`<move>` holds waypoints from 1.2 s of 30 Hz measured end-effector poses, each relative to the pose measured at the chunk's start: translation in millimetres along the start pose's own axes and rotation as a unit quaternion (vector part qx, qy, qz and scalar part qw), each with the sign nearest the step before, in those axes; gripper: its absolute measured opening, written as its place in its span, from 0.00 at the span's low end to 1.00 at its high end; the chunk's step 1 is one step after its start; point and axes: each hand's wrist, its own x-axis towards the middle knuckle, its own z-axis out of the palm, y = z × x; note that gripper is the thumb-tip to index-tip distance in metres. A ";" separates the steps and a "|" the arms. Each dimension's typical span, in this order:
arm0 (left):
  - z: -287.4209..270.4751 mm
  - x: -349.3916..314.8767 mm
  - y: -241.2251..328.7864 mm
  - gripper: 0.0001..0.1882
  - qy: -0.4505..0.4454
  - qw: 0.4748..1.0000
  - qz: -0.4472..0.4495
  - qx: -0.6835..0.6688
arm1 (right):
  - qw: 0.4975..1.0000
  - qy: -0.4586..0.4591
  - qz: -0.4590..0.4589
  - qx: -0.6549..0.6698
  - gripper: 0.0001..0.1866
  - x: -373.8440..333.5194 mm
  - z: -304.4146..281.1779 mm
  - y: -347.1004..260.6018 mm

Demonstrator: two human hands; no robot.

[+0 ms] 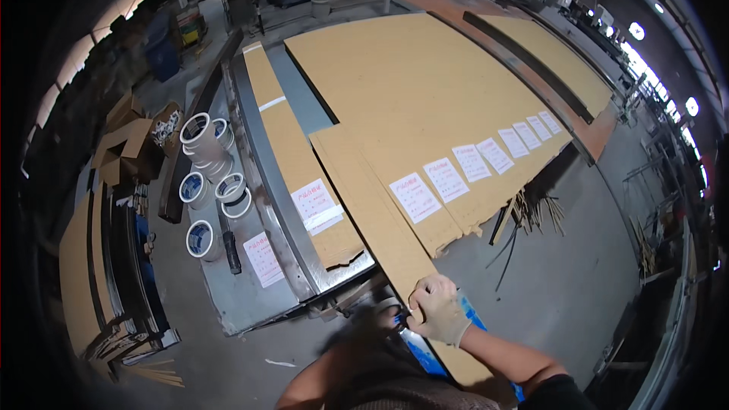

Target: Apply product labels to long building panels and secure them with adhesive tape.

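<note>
A long brown cardboard-covered strip [380,212] runs from the large cardboard-covered stack toward my body. My right hand [440,307], in a pale glove, is closed on its near part, fingers curled over the left edge. My left hand [389,314] is at that same edge, low beside the right one; it is dark and blurred, and its fingers are mostly hidden. Blue-and-white material [425,353] shows under the strip's near end. White printed labels [415,197] lie in a row along the stack's near edge.
To the left, white tape rolls [201,239] and a black-handled tool [230,247] sit on a grey table [228,300]. A narrow cardboard strip [285,144] lies along its metal edge. Open cartons [125,148] and leaning panels [80,258] stand further left. Thin scraps [535,212] stick out at right.
</note>
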 end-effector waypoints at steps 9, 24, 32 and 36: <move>-55.7 46.3 149.7 0.10 0.277 0.958 0.067 -0.036 | 0.917 -0.186 0.027 0.351 0.20 37.3 -77.8 21.1; -17.3 12.1 86.1 0.11 0.357 0.917 -0.122 -0.130 | 0.962 -0.233 0.102 0.104 0.17 12.5 -24.2 91.6; -39.7 8.8 122.3 0.20 0.199 0.921 -0.198 -0.269 | 0.865 -0.476 0.113 -0.114 0.17 -3.7 -43.6 72.6; -70.3 -8.0 162.6 0.20 0.163 0.951 -0.211 -0.157 | 0.958 -0.253 0.135 -0.012 0.22 17.9 -100.0 15.4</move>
